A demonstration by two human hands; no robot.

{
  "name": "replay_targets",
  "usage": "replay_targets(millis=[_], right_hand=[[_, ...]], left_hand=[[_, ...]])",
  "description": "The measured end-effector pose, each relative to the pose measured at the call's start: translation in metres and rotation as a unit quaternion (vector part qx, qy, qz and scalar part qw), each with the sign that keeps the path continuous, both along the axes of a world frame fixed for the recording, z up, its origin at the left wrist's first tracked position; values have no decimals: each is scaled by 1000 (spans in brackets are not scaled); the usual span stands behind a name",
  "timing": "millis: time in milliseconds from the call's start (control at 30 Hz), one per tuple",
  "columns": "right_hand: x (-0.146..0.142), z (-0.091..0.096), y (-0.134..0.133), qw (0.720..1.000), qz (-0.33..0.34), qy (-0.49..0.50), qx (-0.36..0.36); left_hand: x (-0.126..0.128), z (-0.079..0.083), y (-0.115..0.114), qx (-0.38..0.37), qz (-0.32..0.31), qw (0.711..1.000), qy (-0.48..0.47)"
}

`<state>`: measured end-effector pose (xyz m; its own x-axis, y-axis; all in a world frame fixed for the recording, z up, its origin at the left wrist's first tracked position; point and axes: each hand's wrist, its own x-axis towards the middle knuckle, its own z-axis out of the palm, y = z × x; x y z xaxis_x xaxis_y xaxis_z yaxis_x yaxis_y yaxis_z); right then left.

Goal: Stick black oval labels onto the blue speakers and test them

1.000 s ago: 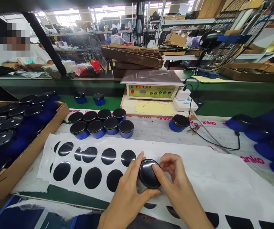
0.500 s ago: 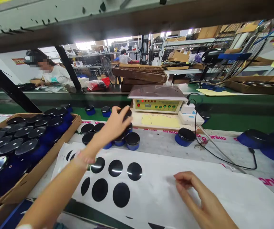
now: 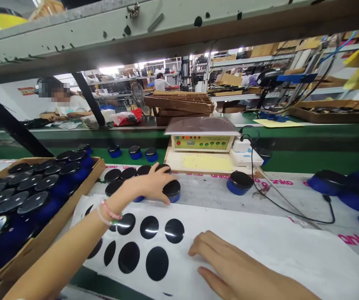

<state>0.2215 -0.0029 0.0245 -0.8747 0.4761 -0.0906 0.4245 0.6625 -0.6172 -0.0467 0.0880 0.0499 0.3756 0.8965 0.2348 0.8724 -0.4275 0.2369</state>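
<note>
My left hand reaches forward over a cluster of blue pucks with glossy black tops, its fingers curled around a puck in the front row beside the rightmost one. My right hand lies flat with fingers stretched out on a white backing sheet. That sheet carries several round black stickers. Nothing is in the right hand.
A cardboard box full of black-topped blue pieces sits at the left. Three pucks stand on the green belt. A yellow-green control box, a lone puck, a black cable and more blue pieces lie to the right. A person works across the belt.
The puck held in both hands a second ago is gone; a third puck now stands on the belt. My left hand came back to the cluster; my right hand lies flat on the sheet.
</note>
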Motion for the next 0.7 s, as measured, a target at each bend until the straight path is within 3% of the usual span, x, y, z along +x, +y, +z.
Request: replay_targets(millis=[100,167,200,233,300,333,400,500,700], right_hand=[[-18,-5,14,999,42,34,-6],[-32,-11,25,997,60,46,13],[-38,-13,30,997,67,43,25],[-45,-15,35,996,75,38,35],[-58,-15,43,994,95,22,50],[-64,-15,47,993,106,13,60],[-73,-12,51,989,124,0,81],[-80,-7,55,983,144,3,116],[-69,0,53,962,178,34,203]], left_hand=[[13,1,-45,-1,-9,1000,-25],[24,-5,-81,27,69,989,-126],[30,-12,-99,36,139,959,-243],[37,-22,-116,40,197,906,-373],[47,-45,-143,34,279,788,-548],[51,-58,-152,31,309,743,-593],[56,-78,-163,34,352,697,-624],[58,-89,-165,44,372,691,-618],[57,-85,-160,49,365,711,-599]])
